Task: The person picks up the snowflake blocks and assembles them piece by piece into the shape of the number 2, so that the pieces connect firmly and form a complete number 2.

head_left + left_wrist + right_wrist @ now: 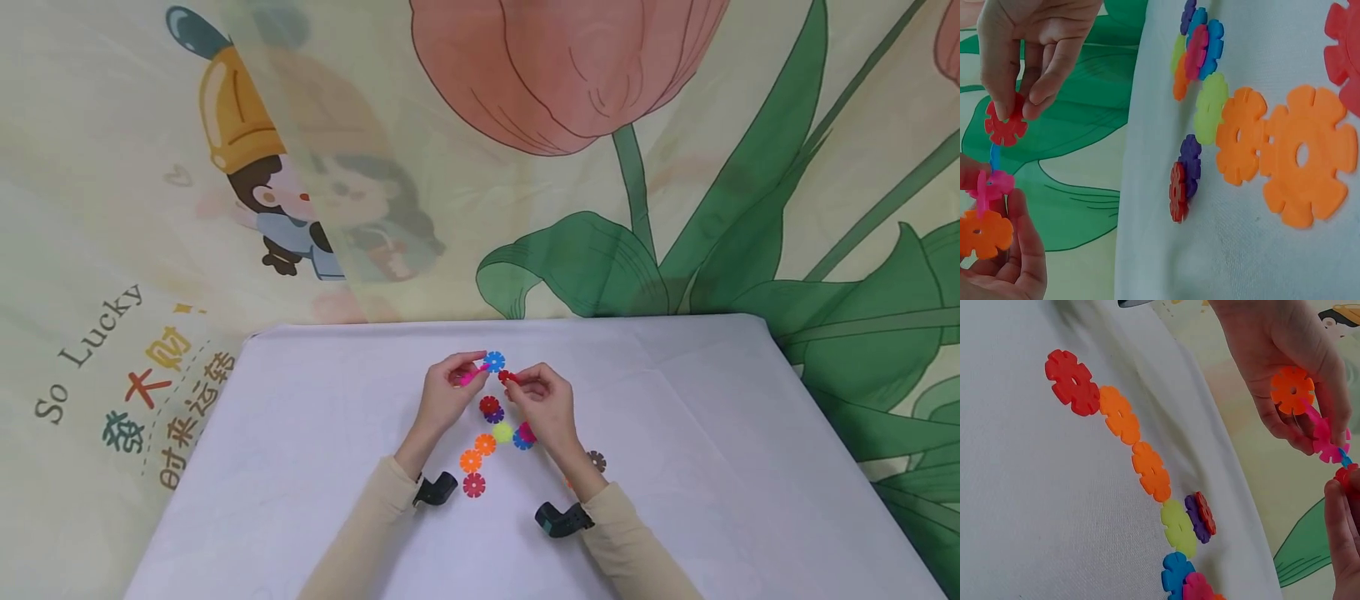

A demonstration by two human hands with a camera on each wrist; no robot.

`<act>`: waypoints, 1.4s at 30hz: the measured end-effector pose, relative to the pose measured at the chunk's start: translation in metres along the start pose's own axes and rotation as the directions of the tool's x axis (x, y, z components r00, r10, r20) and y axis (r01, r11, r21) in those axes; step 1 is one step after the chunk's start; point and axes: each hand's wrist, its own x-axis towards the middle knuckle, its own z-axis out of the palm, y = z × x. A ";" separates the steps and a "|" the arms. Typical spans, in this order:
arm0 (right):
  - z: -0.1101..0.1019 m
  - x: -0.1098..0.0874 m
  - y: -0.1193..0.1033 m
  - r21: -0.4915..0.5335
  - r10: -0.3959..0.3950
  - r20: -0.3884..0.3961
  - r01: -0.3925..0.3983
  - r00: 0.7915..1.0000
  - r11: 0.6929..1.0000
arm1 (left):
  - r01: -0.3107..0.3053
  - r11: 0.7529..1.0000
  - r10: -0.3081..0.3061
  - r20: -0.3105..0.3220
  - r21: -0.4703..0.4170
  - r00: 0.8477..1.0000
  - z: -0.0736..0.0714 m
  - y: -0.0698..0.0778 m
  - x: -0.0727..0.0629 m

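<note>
Both hands are raised above the far part of the table. My left hand (444,396) holds a small chain of notched plastic snowflake discs: an orange disc (992,237), pink discs (1329,440) and a blue disc (493,362) at the end. Between thumb and fingers, my right hand (547,408) pinches a red snowflake disc (1005,130). That red disc is up against the blue one; whether their notches are engaged is hard to tell. In the left wrist view the blue disc shows edge-on, as a thin strip.
Below the hands on the white tablecloth (315,500) lies a row of discs: red (474,485), orange (471,461) and yellow-green (503,432). Purple and red discs (1205,512) stand tilted beside it. A brown disc (597,461) is partly behind the right forearm.
</note>
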 end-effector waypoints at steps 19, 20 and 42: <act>0.004 0.006 0.023 0.045 -0.062 -0.084 0.066 0.995 0.997 | 0.004 1.000 -0.004 -0.036 0.000 0.999 -0.001 0.000 0.002; 0.003 0.005 0.018 0.044 -0.070 -0.081 0.073 0.994 0.996 | 0.002 1.000 -0.002 -0.036 0.006 0.999 -0.001 -0.001 0.002; 0.001 0.004 0.001 -0.045 -0.133 -0.008 0.133 0.991 0.990 | -0.013 1.000 0.011 0.077 0.014 0.997 -0.008 0.002 0.003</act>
